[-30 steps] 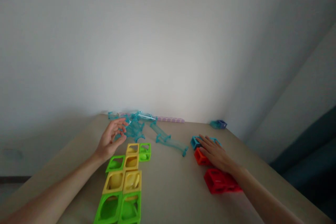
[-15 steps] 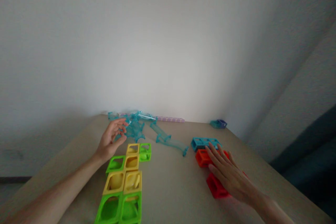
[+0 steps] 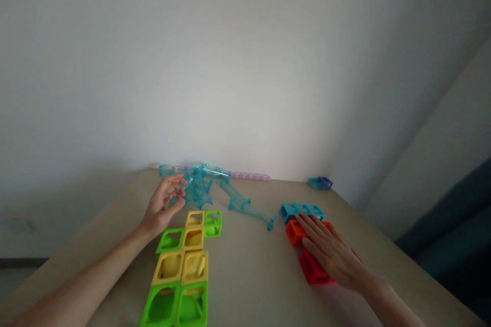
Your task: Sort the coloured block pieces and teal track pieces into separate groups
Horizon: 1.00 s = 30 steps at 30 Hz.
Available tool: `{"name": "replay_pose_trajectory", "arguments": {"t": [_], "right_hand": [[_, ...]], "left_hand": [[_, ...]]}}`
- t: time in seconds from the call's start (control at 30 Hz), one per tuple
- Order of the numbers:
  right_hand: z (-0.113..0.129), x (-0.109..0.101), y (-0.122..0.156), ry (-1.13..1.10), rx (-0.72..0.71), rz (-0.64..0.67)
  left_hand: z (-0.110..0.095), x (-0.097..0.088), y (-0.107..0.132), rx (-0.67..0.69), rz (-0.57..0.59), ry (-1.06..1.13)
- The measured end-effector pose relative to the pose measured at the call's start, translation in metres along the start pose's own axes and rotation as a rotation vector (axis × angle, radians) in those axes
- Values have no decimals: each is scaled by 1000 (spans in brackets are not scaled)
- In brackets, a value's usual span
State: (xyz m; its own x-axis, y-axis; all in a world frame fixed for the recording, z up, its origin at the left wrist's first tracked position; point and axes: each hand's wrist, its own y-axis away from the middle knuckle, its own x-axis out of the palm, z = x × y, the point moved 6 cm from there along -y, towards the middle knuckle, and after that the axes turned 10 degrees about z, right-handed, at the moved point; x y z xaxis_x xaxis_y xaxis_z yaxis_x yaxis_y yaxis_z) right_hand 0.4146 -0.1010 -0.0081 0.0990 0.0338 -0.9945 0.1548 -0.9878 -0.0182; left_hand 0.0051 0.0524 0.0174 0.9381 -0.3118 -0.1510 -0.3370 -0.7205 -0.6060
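Observation:
Flat over the orange block row (image 3: 294,232) and the red block row (image 3: 315,270) lies my right hand (image 3: 326,248), fingers stretched out and covering much of both. A blue block row (image 3: 302,211) sits just beyond its fingertips. My left hand (image 3: 165,203) is raised with curled, parted fingers and nothing in them. It is near the translucent teal track pieces (image 3: 197,189). Below it are joined hollow cube blocks, yellow (image 3: 169,267) and green (image 3: 160,304), running toward me.
A lilac patterned strip (image 3: 249,176) lies along the wall (image 3: 245,87) behind the teal pieces. One curved teal track (image 3: 251,209) reaches toward the middle of the table (image 3: 245,271). A small purple and teal piece (image 3: 320,183) sits at the back right. Dark curtain (image 3: 452,230) hangs at right.
My right hand has shifted slightly left over the orange and red rows, and the red row has moved a little left and away from me. My left hand stays put.

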Motion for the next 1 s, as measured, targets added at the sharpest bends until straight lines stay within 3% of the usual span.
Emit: {"name": "replay_pose_trajectory", "arguments": {"t": [0.1, 0.17, 0.33, 0.4, 0.47, 0.67, 0.83, 1.0], "right_hand": [[8, -10, -4, -2, 65, -7], [30, -31, -10, -29, 84, -75], [145, -82, -49, -319, -296, -203], [182, -83, -71, -392, -374, -209], [203, -73, -92, -423, -364, -245], [208, -37, -116, -671, -377, -206], [203, -35, -118, -701, -392, -149], [202, -34, -120, -693, -393, -125]], "left_hand": [[-3, 1, 0, -12, 11, -12], [-3, 2, 0, -28, 39, -48], [3, 8, 1, -97, 200, -143], [5, 12, 2, -124, 286, -186], [4, 16, 1, -122, 352, -220], [-2, 22, 0, -138, 533, -248], [3, 32, 6, -203, 738, -266], [-1, 38, 11, -166, 861, -274]]}}
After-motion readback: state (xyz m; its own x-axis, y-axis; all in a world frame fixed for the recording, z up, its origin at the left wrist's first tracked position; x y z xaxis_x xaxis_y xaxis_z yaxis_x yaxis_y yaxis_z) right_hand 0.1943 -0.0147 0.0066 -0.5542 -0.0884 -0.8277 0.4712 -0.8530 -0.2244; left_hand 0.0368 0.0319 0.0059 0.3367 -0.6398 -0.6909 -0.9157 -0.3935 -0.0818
